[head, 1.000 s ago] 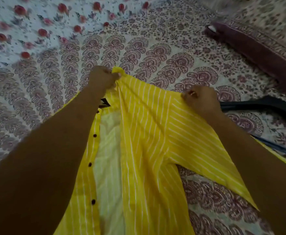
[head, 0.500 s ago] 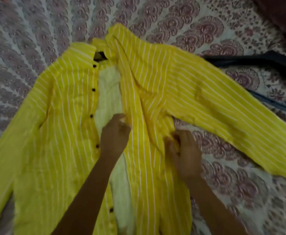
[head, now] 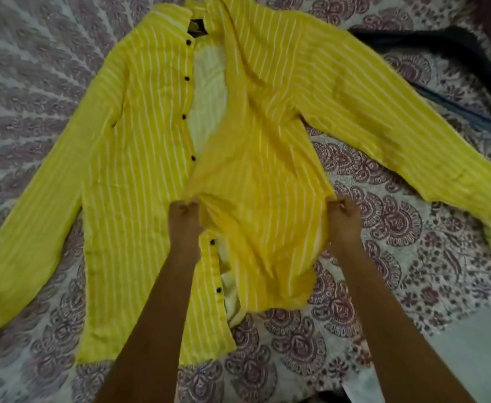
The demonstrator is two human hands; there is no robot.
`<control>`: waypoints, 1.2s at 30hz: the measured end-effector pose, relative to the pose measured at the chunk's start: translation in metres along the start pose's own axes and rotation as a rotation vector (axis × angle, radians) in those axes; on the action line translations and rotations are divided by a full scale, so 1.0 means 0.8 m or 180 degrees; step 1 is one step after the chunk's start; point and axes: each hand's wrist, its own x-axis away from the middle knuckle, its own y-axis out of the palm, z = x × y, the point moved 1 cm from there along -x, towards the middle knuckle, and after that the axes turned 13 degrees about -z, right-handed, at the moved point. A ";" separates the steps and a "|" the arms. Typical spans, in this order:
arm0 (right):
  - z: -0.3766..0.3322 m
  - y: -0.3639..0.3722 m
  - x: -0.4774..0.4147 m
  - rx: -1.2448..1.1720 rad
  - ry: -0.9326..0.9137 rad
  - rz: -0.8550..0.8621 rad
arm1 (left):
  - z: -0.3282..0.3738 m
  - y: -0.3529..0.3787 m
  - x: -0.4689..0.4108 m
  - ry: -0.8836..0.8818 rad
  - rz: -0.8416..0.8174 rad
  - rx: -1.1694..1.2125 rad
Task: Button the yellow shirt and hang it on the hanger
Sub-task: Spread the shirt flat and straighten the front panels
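The yellow shirt (head: 139, 146) with thin white stripes lies spread on the bed, collar far from me, sleeves out to both sides. Its front is unbuttoned; several dark buttons (head: 184, 116) run down the left panel's edge. The right front panel (head: 261, 181) is rumpled and lifted. My left hand (head: 184, 219) pinches that panel's inner edge near the middle. My right hand (head: 344, 218) pinches its outer side seam. A dark hanger (head: 430, 45) lies partly under the right sleeve at the upper right, mostly blurred.
A bedsheet (head: 384, 228) printed with maroon paisley covers the bed all around the shirt. A dark blue strip (head: 468, 109) runs along the right, beyond the sleeve. Plain pale cloth (head: 456, 344) shows at the lower right.
Both hands let go of the collar area, slid down the right front panel and now hold it lower and wider apart. The view dropped, showing the whole shirt.
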 end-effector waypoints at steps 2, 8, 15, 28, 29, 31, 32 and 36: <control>0.004 -0.005 0.010 0.0171 -0.0068 0.0218 | -0.008 -0.032 -0.001 0.0041 0.0388 -0.0185; 0.058 0.002 0.097 0.0478 0.0020 -0.0085 | -0.030 -0.055 0.058 -0.0559 -0.1581 -0.1119; 0.131 0.030 0.214 0.0760 -0.0356 -0.0837 | -0.096 -0.056 0.137 -0.0796 -0.2065 -0.0878; 0.095 0.014 0.206 0.0472 -0.0654 0.1063 | -0.056 -0.078 0.152 0.0278 -0.1318 0.0591; 0.090 0.008 0.208 0.0330 -0.0755 0.1021 | -0.061 -0.087 0.155 0.0383 -0.1324 0.0174; 0.084 0.004 0.217 0.0020 -0.0797 0.0743 | -0.084 -0.108 0.160 0.0526 -0.1380 -0.1038; 0.083 0.006 0.220 -0.0204 -0.0755 0.0583 | -0.101 -0.114 0.163 0.0453 -0.1488 -0.1516; 0.090 0.026 0.239 -0.0276 -0.0862 0.0665 | -0.153 -0.132 0.172 -0.0187 -0.2044 -0.2234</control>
